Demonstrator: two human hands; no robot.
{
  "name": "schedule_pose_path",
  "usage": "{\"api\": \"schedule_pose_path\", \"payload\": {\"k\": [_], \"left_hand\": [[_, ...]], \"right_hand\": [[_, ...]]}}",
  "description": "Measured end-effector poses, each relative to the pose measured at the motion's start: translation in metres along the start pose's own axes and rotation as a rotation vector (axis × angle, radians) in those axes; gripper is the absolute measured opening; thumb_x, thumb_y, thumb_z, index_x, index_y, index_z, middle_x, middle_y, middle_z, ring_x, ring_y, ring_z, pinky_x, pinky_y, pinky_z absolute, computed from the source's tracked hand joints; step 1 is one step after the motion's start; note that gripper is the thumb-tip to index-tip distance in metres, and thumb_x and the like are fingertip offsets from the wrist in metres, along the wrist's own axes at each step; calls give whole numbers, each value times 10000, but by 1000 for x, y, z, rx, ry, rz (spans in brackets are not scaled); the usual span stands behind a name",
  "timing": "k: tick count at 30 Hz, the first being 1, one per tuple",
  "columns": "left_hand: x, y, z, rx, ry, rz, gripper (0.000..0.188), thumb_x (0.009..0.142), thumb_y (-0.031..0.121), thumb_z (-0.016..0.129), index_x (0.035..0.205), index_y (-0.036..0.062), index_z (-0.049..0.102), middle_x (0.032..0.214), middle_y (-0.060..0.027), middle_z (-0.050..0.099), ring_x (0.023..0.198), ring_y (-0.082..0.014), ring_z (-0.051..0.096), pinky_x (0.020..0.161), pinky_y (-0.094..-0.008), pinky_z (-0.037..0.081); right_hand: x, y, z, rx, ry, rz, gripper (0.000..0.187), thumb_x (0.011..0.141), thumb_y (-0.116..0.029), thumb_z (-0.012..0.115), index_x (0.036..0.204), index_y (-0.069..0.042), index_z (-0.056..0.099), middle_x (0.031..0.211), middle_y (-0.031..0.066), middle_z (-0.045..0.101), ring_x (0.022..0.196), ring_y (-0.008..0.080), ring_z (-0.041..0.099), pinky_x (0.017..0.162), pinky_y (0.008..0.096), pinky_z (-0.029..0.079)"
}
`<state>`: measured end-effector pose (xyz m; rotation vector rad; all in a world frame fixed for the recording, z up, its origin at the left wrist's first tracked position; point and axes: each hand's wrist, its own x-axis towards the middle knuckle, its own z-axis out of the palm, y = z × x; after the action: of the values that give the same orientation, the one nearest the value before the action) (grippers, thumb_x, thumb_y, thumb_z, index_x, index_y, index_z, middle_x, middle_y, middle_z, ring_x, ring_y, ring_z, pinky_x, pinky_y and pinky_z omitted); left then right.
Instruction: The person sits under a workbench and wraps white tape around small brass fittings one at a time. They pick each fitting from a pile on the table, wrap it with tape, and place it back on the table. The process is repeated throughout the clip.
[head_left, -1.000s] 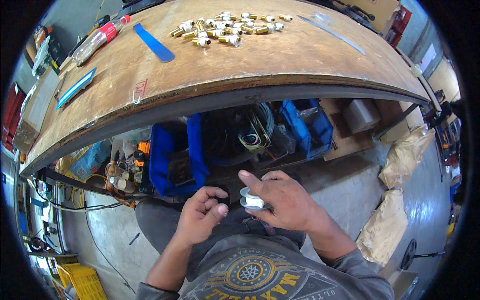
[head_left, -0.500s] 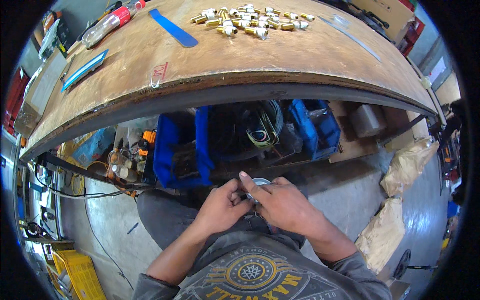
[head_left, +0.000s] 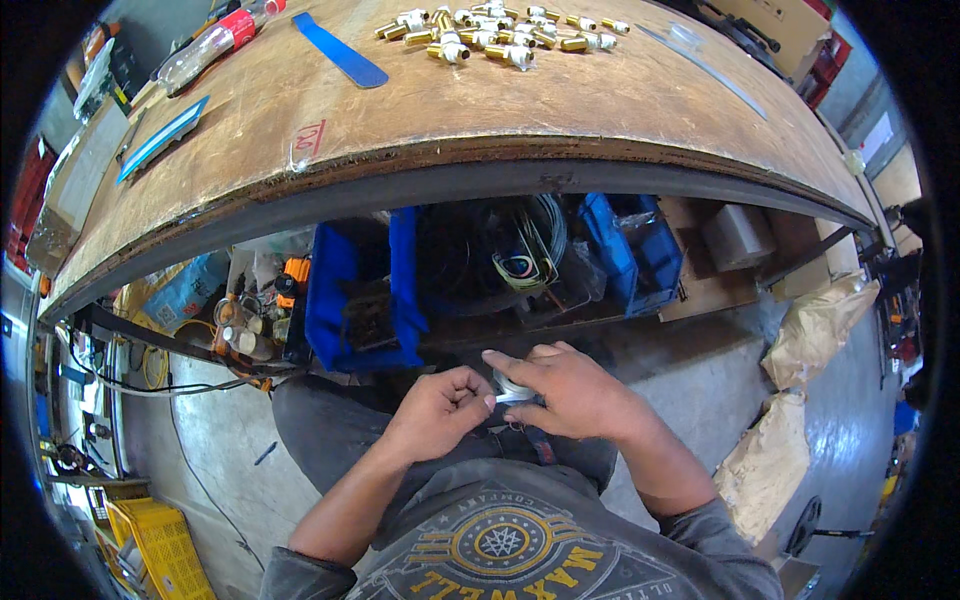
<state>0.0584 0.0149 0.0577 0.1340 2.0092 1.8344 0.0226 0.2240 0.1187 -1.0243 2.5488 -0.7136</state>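
Hands Meet at a Small Spool Above the Lap

The fingers point(head_left: 463, 381) of the left hand point(head_left: 432, 415) are curled, thumb tip toward the index finger, pinching a short white strip point(head_left: 507, 397) that runs right to a small spool point(head_left: 513, 385). The right hand point(head_left: 575, 392) grasps that spool: one finger stretches left past its far side, another digit bends along its near side, and the rest are folded, partly hidden. The spool sits between the two hands, just right of the left thumb. The left forearm point(head_left: 350, 500) slants in from the near left and the right forearm point(head_left: 665, 465) from the near right, converging above dark trousers point(head_left: 325, 420).

Beyond the hands, one blue bin point(head_left: 403, 275) stands left and a second blue bin point(head_left: 606, 240) right, with coiled wire point(head_left: 530, 260) between. On the tabletop point(head_left: 430, 110), at the far side, brass fittings point(head_left: 512, 55) with white ends lie clustered; a flat blue piece point(head_left: 340, 52) lies left of them, and a bottle point(head_left: 215, 45) farther left.
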Motion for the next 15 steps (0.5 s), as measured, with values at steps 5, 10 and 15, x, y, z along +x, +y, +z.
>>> {"api": "schedule_pose_path", "payload": {"k": [5, 10, 15], "left_hand": [[-4, -1, -6, -32, -76, 22, 120, 921, 138, 652, 895, 27, 614, 643, 70, 514, 593, -13, 416, 513, -216, 327], [-11, 5, -9, -111, -169, 99, 110, 917, 125, 662, 901, 29, 611, 647, 72, 511, 592, -15, 419, 528, -211, 339], [-13, 14, -17, 9, -198, 115, 93, 915, 118, 661, 907, 38, 613, 663, 54, 540, 602, -18, 445, 541, -204, 361]], "right_hand": [[1, 8, -4, 88, -5, -117, 428, 846, -315, 698, 1208, -92, 652, 908, 121, 669, 872, 307, 588, 859, 424, 433], [4, 17, -7, 229, -159, -168, 260, 875, -292, 671, 1036, -91, 704, 869, 83, 691, 834, 295, 601, 821, 428, 430], [11, 22, -8, 459, -271, -141, 229, 882, -266, 674, 981, -63, 709, 825, 98, 690, 768, 291, 618, 724, 408, 455]]}}
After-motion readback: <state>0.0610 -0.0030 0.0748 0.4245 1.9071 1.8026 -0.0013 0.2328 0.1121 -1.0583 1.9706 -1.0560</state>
